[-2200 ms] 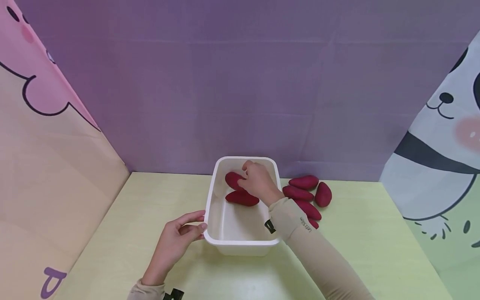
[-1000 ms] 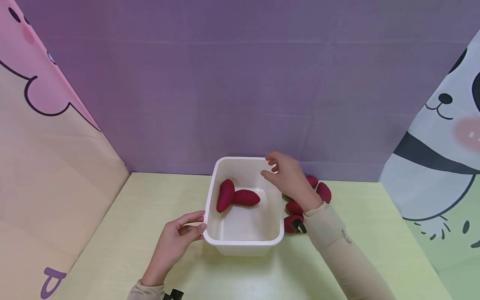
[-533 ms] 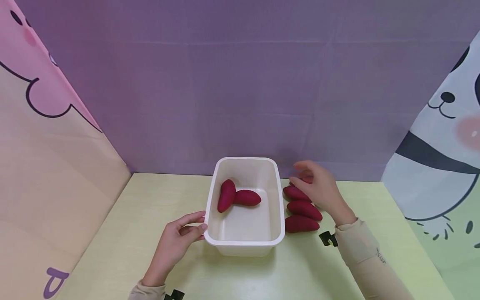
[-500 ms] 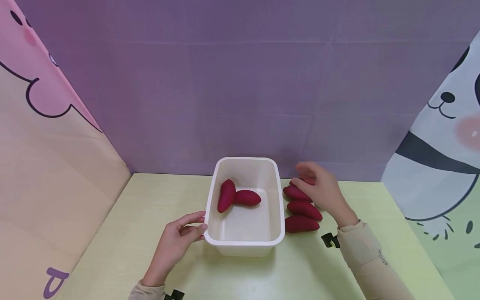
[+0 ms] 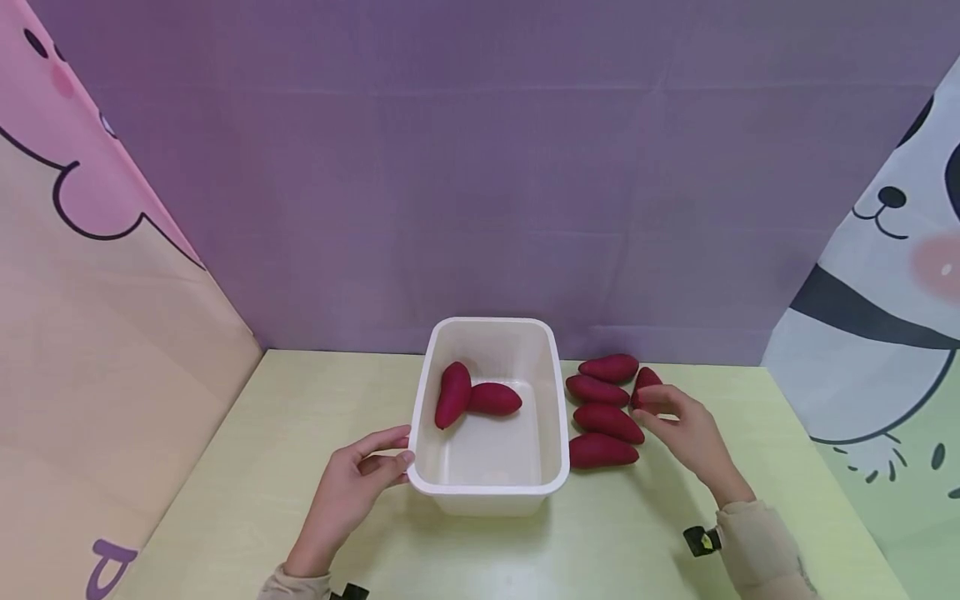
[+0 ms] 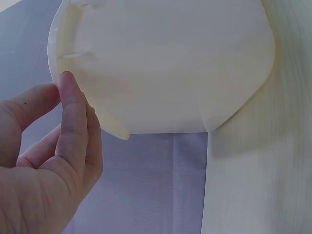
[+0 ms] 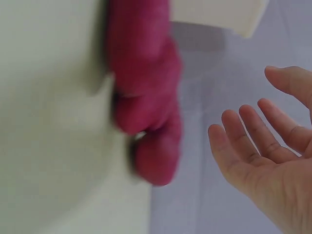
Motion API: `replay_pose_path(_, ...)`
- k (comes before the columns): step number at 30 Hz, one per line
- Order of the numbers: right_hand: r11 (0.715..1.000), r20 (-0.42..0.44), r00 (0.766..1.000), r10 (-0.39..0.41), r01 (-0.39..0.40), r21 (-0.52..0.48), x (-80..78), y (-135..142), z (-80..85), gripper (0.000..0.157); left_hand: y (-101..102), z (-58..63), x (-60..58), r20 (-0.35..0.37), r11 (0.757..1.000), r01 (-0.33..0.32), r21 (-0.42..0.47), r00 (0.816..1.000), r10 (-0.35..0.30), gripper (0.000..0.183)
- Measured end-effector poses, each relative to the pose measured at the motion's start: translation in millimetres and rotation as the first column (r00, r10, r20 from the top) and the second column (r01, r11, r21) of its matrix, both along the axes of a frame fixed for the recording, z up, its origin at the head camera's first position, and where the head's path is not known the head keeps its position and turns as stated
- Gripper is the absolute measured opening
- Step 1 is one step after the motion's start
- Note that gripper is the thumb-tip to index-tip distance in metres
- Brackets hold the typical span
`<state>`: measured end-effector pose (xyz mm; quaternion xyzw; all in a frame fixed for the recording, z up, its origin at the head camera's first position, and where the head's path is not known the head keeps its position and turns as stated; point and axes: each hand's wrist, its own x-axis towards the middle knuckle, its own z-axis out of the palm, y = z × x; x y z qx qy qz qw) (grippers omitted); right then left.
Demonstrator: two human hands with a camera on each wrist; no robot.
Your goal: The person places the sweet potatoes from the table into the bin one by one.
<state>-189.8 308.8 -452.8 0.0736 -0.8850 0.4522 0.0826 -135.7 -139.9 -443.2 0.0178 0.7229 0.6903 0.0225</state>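
Observation:
My left hand (image 5: 347, 490) pinches the left rim of a white plastic bin (image 5: 491, 490) between thumb and fingers. The wrist view shows thumb and fingertips (image 6: 69, 90) on either side of that rim. Inside the bin lie two red sweet potatoes, one upright along the left wall (image 5: 453, 396) and one sideways against it (image 5: 495, 399). Right of the bin, my right hand (image 5: 693, 437) hovers with relaxed, parted fingers, its tips overlapping the rightmost sweet potato (image 5: 647, 379) in the head view. From the right wrist, the fingers (image 7: 234, 131) hold nothing and stand apart from the sweet potatoes.
Several more sweet potatoes (image 5: 606, 421) lie stacked in a column on the pale wooden table (image 5: 315, 392), close along the bin's right wall. A purple backdrop (image 5: 480, 192) rises behind the table, with printed cartoon panels at the left and right.
My right hand has left the bin, passed over the sweet potatoes and moved right and toward me. The sweet potatoes in the bin have shifted from their earlier lie. My left hand stays on the rim.

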Motion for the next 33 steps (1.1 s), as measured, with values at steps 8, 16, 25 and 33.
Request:
replay_pose_path(8, 1.0, 0.092, 0.995, -0.022, 0.024, -0.015, 0.3, 13.2, -35.6, 0.036, -0.8, -2.1, 0.5, -0.007, 1.0, 0.003, 0.007, 1.0, -0.003, 0.035)
replay_pose_path(16, 1.0, 0.169, 0.986, 0.003, 0.002, -0.028, 1.0, 15.9, -46.1, 0.042, -1.1, -3.1, 0.3, -0.008, 1.0, 0.008, 0.016, 1.0, -0.008, 0.036)
replay_pose_path(25, 0.995, 0.231, 0.971, 0.068, -0.049, -0.086, -7.6, 19.1, -55.8, 0.044, -1.1, -2.2, 0.1, -0.004, 1.0, 0.001, 0.01, 1.0, -0.001, 0.035)
replay_pose_path(33, 0.992, 0.25, 0.967, 0.057, -0.027, -0.124, -12.1, 20.2, -60.7, 0.044, -0.6, -1.7, -0.4, -0.005, 1.0, 0.004, 0.017, 1.0, -0.004, 0.036)
